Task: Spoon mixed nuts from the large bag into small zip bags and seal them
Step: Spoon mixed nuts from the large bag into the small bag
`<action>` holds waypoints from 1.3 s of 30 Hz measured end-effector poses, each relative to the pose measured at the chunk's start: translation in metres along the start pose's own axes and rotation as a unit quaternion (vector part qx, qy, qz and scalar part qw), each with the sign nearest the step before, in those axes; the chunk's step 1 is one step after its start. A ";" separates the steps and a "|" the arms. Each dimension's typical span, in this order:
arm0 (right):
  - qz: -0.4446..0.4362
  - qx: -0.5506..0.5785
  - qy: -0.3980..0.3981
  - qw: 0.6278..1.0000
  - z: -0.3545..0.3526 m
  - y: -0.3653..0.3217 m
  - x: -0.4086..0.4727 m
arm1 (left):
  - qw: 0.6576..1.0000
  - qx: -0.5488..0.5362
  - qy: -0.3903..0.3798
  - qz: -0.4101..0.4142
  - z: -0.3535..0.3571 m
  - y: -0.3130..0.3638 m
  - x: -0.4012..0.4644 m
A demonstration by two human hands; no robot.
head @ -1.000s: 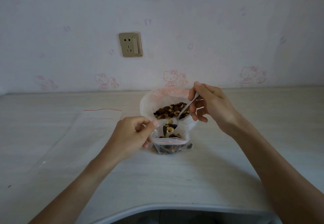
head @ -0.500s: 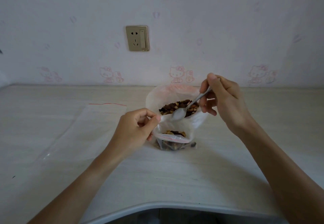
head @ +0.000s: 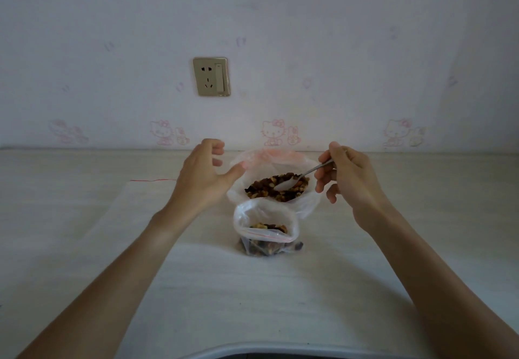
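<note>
two hands (head: 202, 173), one spoon (head: 297, 179), two nut bags (head: 264, 226), one socket (head: 211, 76).

A pale, whitewashed wood-grain counter (head: 84, 232) fills the lower half of the view and runs back to meet the wall. The wall is covered in light pinkish-white wallpaper (head: 337, 49) with faint small prints scattered over it. Above the counter's back edge, mounted flat on that wall, sits a bronze-coloured rectangular power socket (head: 211, 76) with a pale switch along its right side. Below the socket, just above the counter line, runs a row of faded pink cartoon cat figures (head: 273, 131), spaced well apart from one another along the wall.
</note>
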State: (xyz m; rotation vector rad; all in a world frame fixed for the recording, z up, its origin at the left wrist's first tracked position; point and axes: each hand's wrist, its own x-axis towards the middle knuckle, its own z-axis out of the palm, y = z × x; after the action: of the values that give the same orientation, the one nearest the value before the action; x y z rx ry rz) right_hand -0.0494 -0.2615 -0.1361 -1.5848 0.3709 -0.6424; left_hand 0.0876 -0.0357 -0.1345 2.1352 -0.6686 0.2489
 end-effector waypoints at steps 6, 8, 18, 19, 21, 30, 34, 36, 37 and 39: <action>0.025 -0.039 -0.076 0.996 0.003 0.004 0.001 | 0.995 0.025 -0.094 0.005 0.029 0.005 0.040; 0.011 -0.032 -0.078 0.996 0.004 0.005 -0.001 | 0.992 0.046 -0.114 0.014 0.034 0.006 0.046; -0.036 -0.080 -0.037 0.995 0.009 0.005 0.000 | 0.989 -0.075 -0.049 0.119 0.050 0.010 0.049; -0.042 -0.082 -0.032 0.995 0.010 0.006 -0.001 | 0.987 -0.091 -0.040 0.125 0.049 0.012 0.049; -0.052 -0.080 -0.012 0.995 0.010 0.008 -0.001 | 0.984 -0.108 -0.023 0.140 0.048 0.015 0.050; -0.038 -0.075 0.017 0.996 0.013 0.015 -0.001 | 0.982 -0.116 -0.031 0.143 0.054 0.014 0.047; 0.014 -0.034 -0.012 0.999 0.016 0.015 -0.002 | 0.982 -0.118 -0.041 0.144 0.055 0.017 0.047; 0.044 -0.006 -0.017 0.999 0.014 0.013 -0.002 | 0.981 -0.121 -0.052 0.146 0.055 0.018 0.047; 0.056 0.004 -0.017 0.998 0.013 0.011 -0.002 | 0.980 -0.122 -0.056 0.145 0.055 0.018 0.047; 0.073 0.022 -0.015 0.997 0.012 0.009 -0.002 | 0.980 -0.129 -0.058 0.142 0.055 0.019 0.046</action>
State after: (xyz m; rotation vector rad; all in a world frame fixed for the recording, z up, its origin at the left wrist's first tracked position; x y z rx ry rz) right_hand -0.0422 -0.2519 -0.1454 -1.5092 0.4421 -0.5108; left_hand 0.1129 -0.1058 -0.1367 1.8131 -1.0197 0.1794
